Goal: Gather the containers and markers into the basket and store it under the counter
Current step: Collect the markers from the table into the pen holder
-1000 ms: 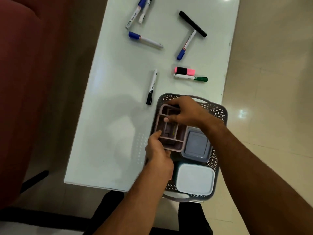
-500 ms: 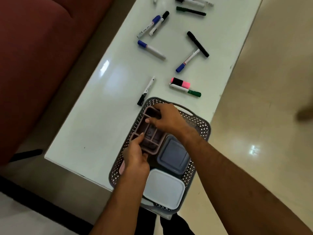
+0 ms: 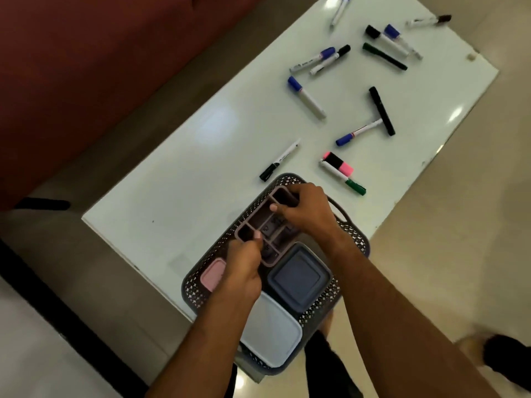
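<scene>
Basket [image 3: 355, 242] holds the divided organizer [image 3: 265, 225], pinched at its near end by the left hand [image 3: 241, 278] and its far end by the right hand [image 3: 306, 211], probably to seat it level. Grey container [image 3: 298, 278] and white container [image 3: 271, 330] lie beside it (lids on). Markers [image 3: 306, 96] remain scattered on the worktop [image 3: 172, 182].

No legible text on anything

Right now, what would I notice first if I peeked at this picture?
Two hands, left and right, gripping a divided tray inside a grey basket at the table's near edge. Beside the tray sit a blue box and a white box. Past the basket, markers lie scattered, with a bright pink highlighter closest.
</scene>
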`<state>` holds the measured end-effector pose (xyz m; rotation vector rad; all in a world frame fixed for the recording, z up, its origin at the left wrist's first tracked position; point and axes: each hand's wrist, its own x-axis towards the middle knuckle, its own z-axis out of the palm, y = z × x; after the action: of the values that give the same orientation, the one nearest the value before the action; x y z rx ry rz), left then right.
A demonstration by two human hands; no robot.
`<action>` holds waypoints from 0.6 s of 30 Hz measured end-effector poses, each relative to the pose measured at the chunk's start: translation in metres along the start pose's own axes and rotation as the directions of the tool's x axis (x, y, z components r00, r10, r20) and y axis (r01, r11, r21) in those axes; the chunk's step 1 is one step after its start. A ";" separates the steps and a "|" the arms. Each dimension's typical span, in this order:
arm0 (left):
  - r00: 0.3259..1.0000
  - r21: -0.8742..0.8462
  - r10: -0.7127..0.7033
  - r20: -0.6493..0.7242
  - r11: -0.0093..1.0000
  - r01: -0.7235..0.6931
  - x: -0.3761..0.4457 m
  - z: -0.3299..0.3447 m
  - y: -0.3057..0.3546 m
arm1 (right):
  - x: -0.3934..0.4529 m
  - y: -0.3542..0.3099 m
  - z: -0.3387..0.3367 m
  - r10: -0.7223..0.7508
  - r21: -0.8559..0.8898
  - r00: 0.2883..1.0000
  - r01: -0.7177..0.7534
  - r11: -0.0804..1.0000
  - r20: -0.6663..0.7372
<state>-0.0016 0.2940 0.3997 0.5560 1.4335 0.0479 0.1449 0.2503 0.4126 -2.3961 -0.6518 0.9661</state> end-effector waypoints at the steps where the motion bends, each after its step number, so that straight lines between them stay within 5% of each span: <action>1: 1.000 -0.011 0.001 -0.004 1.000 -0.001 0.000 0.000 0.000 | 0.000 0.000 -0.001 0.003 0.010 1.000 -0.003 1.000 0.010; 11: 0.973 -0.210 0.064 -0.221 0.971 -0.112 -0.018 0.033 -0.011 | 0.003 0.010 0.001 -0.137 -0.023 0.991 0.137 0.990 0.011; 18: 0.866 -0.212 0.135 -0.482 0.941 -0.265 -0.021 0.053 -0.015 | 0.012 0.019 -0.011 -0.261 -0.133 0.960 0.274 0.953 0.104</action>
<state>0.0408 0.2561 0.4147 0.4814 1.7890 0.5742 0.1650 0.2398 0.4023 -2.3186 -1.0827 0.9349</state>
